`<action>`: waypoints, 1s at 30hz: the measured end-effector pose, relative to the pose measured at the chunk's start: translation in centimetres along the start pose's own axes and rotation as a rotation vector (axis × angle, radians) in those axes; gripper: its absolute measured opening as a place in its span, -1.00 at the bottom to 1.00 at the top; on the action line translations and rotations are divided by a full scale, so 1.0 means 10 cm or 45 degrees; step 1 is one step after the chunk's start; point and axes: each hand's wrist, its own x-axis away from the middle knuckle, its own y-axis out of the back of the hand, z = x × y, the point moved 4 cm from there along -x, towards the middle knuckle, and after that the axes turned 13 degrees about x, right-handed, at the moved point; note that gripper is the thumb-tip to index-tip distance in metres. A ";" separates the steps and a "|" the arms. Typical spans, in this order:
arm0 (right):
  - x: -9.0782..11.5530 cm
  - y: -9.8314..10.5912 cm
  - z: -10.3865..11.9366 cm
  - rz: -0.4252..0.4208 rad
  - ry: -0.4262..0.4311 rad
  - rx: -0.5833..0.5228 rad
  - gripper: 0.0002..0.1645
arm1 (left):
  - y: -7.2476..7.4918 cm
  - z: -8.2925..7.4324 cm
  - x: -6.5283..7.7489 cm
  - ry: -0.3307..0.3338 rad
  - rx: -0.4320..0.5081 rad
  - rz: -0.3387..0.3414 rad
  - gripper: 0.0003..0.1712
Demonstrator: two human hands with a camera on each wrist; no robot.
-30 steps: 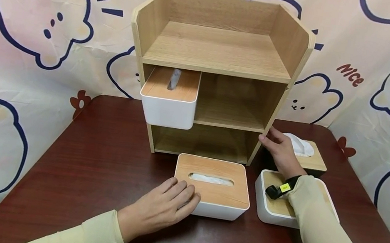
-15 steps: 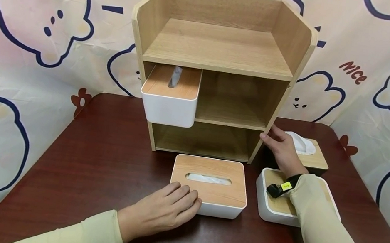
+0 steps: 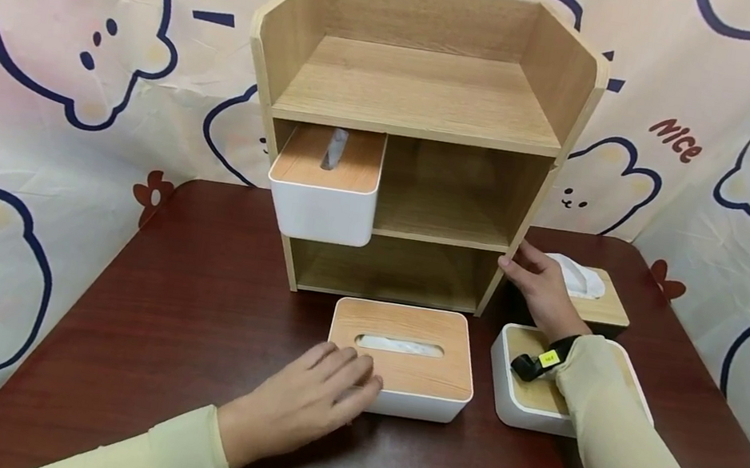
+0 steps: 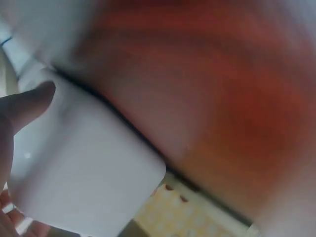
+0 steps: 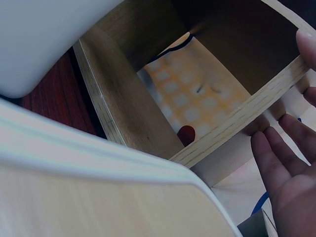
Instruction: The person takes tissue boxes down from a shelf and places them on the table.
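Observation:
A white tissue box with a wood-look lid (image 3: 426,378) lies on the table, its slot showing white tissue. My left hand (image 3: 297,402) is at its front left corner, fingers loosely bent over the edge. The left wrist view shows my thumb in front of the box's white wall (image 4: 94,163). At the right, my right hand (image 3: 546,294) grips the side panel of a wooden shelf unit (image 3: 425,96). In the right wrist view, its fingers lie against the panel's outer face, thumb at the front edge (image 5: 237,118).
Another white tissue box (image 3: 324,214) juts out of the middle compartment's left side. At the right stand a white-rimmed box with a pale wood top (image 3: 529,346), under my right forearm, and a wood-topped tissue box (image 3: 600,310). A cartoon-printed backdrop (image 3: 689,79) surrounds the table (image 3: 190,303).
The front tissue box has shifted slightly left since a second ago. My left hand has since eased a little left and its fingers have loosened. My right hand stays on the panel.

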 end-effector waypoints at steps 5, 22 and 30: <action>-0.02 -0.01 0.00 -0.014 0.049 -0.034 -0.25 | 0.00 0.18 0.12 0.391 0.260 -0.013 0.29; -0.02 -0.02 0.00 -0.025 0.067 -0.078 -0.23 | -0.13 0.43 0.28 1.280 0.955 0.158 0.52; -0.02 0.00 -0.01 -0.032 0.063 -0.052 -0.24 | -0.16 0.44 0.29 1.253 0.875 0.171 0.44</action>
